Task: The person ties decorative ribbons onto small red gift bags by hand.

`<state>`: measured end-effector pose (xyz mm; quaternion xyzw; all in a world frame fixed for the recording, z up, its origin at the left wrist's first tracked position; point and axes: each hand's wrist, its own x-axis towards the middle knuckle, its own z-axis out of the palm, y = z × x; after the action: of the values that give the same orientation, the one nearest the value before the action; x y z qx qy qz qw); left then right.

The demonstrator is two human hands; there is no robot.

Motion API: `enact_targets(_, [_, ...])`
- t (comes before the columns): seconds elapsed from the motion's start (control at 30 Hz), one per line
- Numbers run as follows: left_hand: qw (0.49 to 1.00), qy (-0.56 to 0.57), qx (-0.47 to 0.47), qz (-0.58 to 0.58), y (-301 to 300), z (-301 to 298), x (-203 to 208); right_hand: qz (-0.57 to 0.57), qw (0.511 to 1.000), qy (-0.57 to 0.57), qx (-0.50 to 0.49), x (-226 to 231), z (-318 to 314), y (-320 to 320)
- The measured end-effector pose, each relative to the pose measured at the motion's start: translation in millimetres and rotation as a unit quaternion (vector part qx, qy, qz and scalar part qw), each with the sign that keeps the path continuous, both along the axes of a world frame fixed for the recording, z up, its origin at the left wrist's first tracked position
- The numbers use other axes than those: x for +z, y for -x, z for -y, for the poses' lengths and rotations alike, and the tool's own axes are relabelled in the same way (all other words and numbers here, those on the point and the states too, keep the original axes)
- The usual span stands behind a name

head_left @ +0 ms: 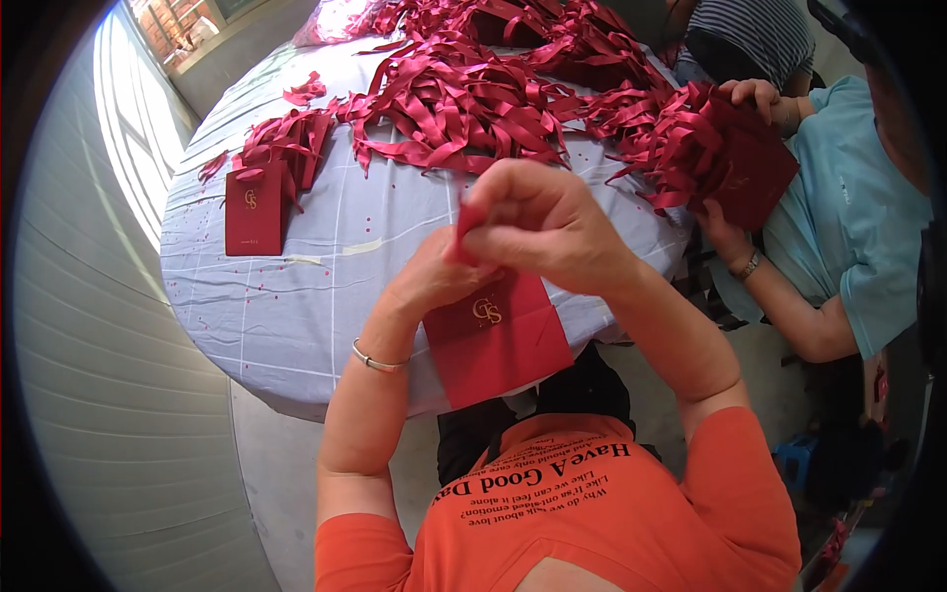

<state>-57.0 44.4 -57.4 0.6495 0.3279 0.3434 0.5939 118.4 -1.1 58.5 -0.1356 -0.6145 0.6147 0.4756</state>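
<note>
Looks like a small hand-assembly workshop, home-style setup: round table under a pale blue-grey cloth (326, 335), heaped with red ribbons (444, 104), red gift bag (254, 219) standing ready-shaped at left. Person in light-blue top (838, 207) works alongside. Plain grey floor (286, 474), brickwork (170, 25) upper left.

You can pass a hand over the open stretch of grey-blue checked tablecloth (256, 306) at centre left, between the rectangular dark red paper bag (254, 217) and your left hand (430, 271). A tangled heap of glossy crimson ribbons (449, 99) blocks the upper centre, while a co-worker's hands (728, 235) and dark red bags (764, 168) close off the right.
</note>
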Motion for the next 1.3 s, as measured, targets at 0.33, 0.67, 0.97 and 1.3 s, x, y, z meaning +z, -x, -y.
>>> enact_targets(0.33, [0.968, -0.196, 0.025, -0.152, 4, 9, 39, 0.14, 0.989, -0.007, -0.055, 1, -2, 5])
enact_targets(0.67, [0.977, -0.059, 0.01, -0.205, 10, 6, 50, 0.407, 0.866, -0.204, -0.207, -81, -16, -22])
enact_targets(0.97, [0.963, -0.067, -0.003, -0.26, 34, 3, 66, 0.429, 0.861, -0.175, -0.213, -67, -21, -32])
enact_targets(1.3, [0.979, 0.007, -0.064, -0.191, 42, 0, 72, 0.425, 0.844, -0.228, -0.233, -71, -23, -35])
